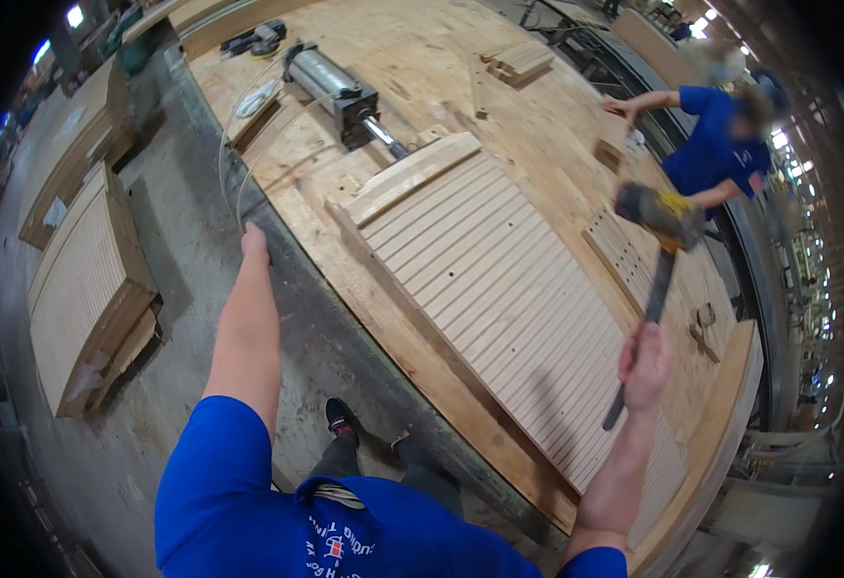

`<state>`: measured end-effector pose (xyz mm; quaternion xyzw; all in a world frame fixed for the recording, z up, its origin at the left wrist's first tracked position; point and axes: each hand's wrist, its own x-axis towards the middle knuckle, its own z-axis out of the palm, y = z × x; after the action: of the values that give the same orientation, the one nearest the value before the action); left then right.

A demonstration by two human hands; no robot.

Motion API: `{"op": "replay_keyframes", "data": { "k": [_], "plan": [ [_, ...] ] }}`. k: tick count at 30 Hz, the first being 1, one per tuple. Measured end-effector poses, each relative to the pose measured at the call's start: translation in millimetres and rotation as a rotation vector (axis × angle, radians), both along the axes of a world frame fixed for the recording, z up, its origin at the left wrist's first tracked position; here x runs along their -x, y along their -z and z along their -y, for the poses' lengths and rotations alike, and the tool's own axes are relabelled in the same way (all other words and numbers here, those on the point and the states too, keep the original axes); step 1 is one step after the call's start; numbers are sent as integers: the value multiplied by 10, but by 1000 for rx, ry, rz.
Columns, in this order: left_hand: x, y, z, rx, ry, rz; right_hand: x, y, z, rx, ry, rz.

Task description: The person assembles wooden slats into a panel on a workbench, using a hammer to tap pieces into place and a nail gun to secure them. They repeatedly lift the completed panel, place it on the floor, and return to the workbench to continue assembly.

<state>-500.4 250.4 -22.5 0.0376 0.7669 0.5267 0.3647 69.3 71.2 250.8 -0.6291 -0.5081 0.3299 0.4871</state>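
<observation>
My right hand (646,371) is wrapped round the dark handle of a mallet (662,223), its black head with yellow on it raised over the bench. Below it lies a curved, pale wooden slatted panel (499,260) with several small dark holes. Across the panel's far end sits a wooden block (417,178), which the rod of a metal cylinder (326,82) meets. My left hand (255,245) is at the bench's left edge, beside a thin pale hose (224,159); its fingers are mostly hidden.
The panel rests on a wooden bench top (422,72). A curved wooden rail (706,433) borders it at right. Wood blocks (518,63) and a power tool (258,39) lie farther back. Stacked curved panels (90,289) stand on the floor at left. A co-worker (721,135) in blue works opposite.
</observation>
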Motion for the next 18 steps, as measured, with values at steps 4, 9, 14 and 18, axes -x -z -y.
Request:
{"op": "replay_keyframes", "data": {
  "k": [4, 9, 14, 18],
  "plan": [
    [-406, 116, -211, 388, 54, -324, 1136, 487, -692, 151, -286, 131],
    [-574, -224, -175, 553, 26, -393, 1341, 916, -897, 266, -441, 390],
    [-419, -238, -264, 655, -80, -395, 1862, -101, -1616, 244, -615, -56],
    [-420, -216, -289, 645, -49, -358, 2384, -532, -2197, 648, -826, -343]
  ]
}}
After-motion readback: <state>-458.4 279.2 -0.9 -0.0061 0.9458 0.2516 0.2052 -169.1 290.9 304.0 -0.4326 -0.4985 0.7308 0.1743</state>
